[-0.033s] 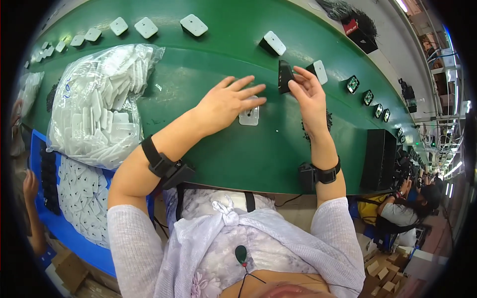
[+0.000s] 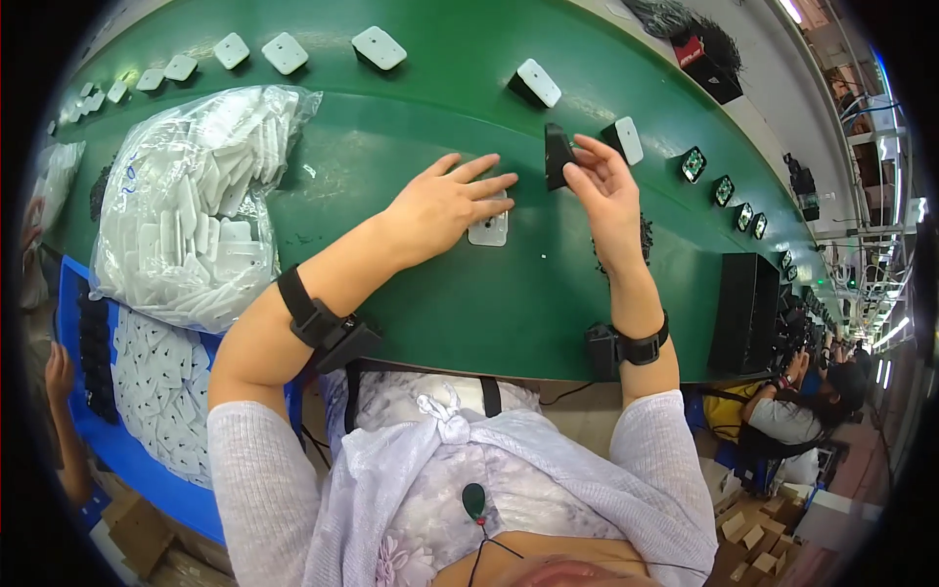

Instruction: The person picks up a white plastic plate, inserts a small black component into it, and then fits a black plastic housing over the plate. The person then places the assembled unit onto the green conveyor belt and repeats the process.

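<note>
My right hand (image 2: 614,205) pinches a small black plastic case (image 2: 558,161) between thumb and fingers, holding it upright above the green table. What is inside the case is turned from view. To its left, my left hand (image 2: 445,205) is spread palm down with fingers apart. Partly covered by those fingers, a rounded white plate (image 2: 489,232) with a small dark spot lies on the table. Whether the fingers press on it I cannot tell. Just beyond my right hand stands a black case with a white cover (image 2: 629,141).
A clear bag of white plates (image 2: 186,245) rests on the left. Below it, a blue bin (image 2: 186,504) holds more white plates. Several covered cases (image 2: 380,48) line the far side; open cases with circuit boards (image 2: 693,164) sit rightward. A black box (image 2: 743,313) stands near the right edge.
My right hand and the black case have shifted very slightly down and left, with the case turned a little. My left hand stays spread over the white plate.
</note>
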### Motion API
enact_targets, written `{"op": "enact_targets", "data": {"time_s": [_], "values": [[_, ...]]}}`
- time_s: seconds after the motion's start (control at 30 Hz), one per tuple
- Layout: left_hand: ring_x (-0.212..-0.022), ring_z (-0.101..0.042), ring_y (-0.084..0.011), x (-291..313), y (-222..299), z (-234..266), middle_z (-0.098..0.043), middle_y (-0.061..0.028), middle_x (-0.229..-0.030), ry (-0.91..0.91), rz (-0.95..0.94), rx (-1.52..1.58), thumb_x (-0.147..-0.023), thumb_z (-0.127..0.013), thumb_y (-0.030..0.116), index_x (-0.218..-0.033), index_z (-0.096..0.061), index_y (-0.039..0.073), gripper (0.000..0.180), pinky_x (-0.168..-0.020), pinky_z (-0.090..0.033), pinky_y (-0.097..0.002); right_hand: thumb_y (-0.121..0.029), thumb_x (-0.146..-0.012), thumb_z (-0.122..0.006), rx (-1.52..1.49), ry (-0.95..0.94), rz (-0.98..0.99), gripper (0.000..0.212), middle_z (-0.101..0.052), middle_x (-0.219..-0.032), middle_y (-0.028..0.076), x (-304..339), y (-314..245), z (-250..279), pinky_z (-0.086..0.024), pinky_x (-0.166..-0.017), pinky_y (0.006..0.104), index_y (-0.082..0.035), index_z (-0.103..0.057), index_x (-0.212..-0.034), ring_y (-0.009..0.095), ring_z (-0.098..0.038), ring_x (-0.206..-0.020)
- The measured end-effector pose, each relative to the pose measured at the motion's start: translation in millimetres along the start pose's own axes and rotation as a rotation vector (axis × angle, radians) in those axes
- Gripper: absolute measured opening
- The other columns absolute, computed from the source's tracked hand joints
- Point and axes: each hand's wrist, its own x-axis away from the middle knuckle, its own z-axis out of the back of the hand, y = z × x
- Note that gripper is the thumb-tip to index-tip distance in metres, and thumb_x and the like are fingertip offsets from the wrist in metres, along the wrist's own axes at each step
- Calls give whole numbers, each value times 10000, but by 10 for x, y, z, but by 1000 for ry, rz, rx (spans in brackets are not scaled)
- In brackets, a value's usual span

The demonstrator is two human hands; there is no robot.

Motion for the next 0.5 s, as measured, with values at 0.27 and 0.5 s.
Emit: {"op": "enact_targets", "data": {"time_s": [0.27, 0.5], "values": [[-1195, -478, -263, 170, 202, 29, -535, -97, -1258, -99, 453, 204, -791, -608, 35, -1192, -566, 62, 404, -979, -404, -394, -50, -788, -703, 697, -149, 454, 324, -647, -1088, 121, 438, -48, -124, -490, -890, 340, -28, -637, -1105, 248, -619, -1021], [-1223, -487, -298, 309, 105, 170, -541, -113, -1312, 130, 458, 378, -781, -483, -93, -1267, -527, 59, 512, -1019, -393, -408, -78, -768, -706, 790, -236, 532, 315, -645, -1078, 117, 424, 23, -438, -500, -831, 365, -40, -645, -1074, 286, -607, -973]]}}
